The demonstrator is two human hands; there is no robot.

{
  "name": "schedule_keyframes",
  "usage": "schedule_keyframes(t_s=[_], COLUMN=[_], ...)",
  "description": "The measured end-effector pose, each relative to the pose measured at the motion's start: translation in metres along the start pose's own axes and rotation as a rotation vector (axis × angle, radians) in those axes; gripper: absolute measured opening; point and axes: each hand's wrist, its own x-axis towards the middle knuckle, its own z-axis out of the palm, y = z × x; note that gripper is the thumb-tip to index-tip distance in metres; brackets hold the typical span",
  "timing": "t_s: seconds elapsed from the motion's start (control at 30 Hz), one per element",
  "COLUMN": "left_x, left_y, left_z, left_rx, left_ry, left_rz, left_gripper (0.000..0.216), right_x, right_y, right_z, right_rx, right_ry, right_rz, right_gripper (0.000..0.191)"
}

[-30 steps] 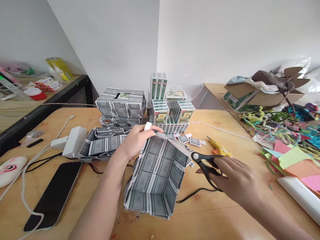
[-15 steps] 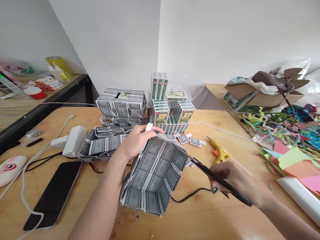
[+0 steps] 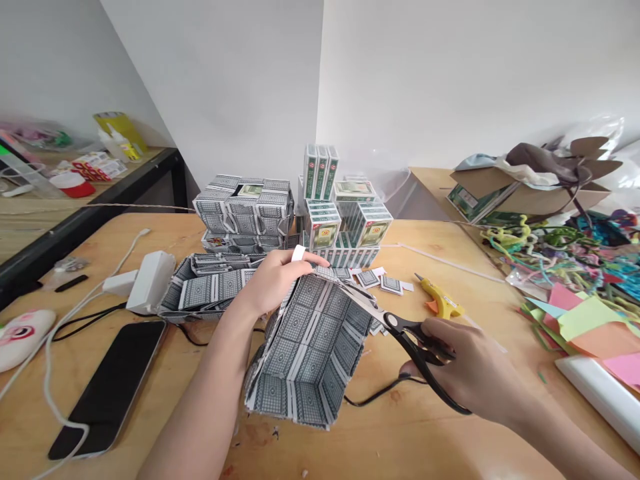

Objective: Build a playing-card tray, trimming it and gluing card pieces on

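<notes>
**Card box in left hand, scissors at its far rim**

Card box (image 3: 305,343): centre of the surface (image 3: 425,440), tilted, open side toward the camera, walls and base lined with grey patterned playing cards. Can't tell if its lower edge touches down.

Left hand (image 3: 270,283): fingers closed, thumb and index pinching the far edge of the box. Small white strip (image 3: 298,253) sticks up at the fingers; can't tell if it's gripped or just stuck there.

Right hand (image 3: 465,363): fingers curled around the black handles of the scissors (image 3: 393,321), handles spread a bit. Blades lie along the far-right rim. Can't tell if they have card between them.

Around it: second card tray (image 3: 210,293) beyond the left forearm, with folded card pieces inside. Card-covered block (image 3: 245,213) behind that. Stacked card packs (image 3: 325,233) to its right, loose cards (image 3: 390,285) in front of them. Yellow glue gun (image 3: 440,300) just beyond the right hand. Phone (image 3: 110,387) face-up, near left, white cable (image 3: 50,373) crossing its lower end.
</notes>
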Motion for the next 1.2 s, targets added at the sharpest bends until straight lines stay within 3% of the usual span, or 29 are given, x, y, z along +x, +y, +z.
schedule_keyframes(t_s=[0.27,0.53,0.8,1.2], left_x=[0.000,-0.001,-0.002,0.000], left_y=[-0.001,-0.002,0.001,0.000], left_z=[-0.001,-0.003,-0.001,0.001], left_rx=[-0.026,-0.070,-0.026,-0.089], left_ry=[0.000,-0.011,0.000,-0.044], left_rz=[-0.002,0.002,0.022,-0.024], left_gripper=[0.032,0.033,0.034,0.032], right_x=[0.000,0.004,0.010,0.011], right_y=[0.006,-0.005,-0.004,0.003], right_z=[0.013,0.009,0.000,-0.006], right_rx=[-0.201,-0.463,-0.587,-0.503], right_ry=[0.342,0.494,0.471,0.406], right_rz=[-0.166,-0.192,-0.284,-0.330], right_gripper=[0.031,0.028,0.023,0.021])
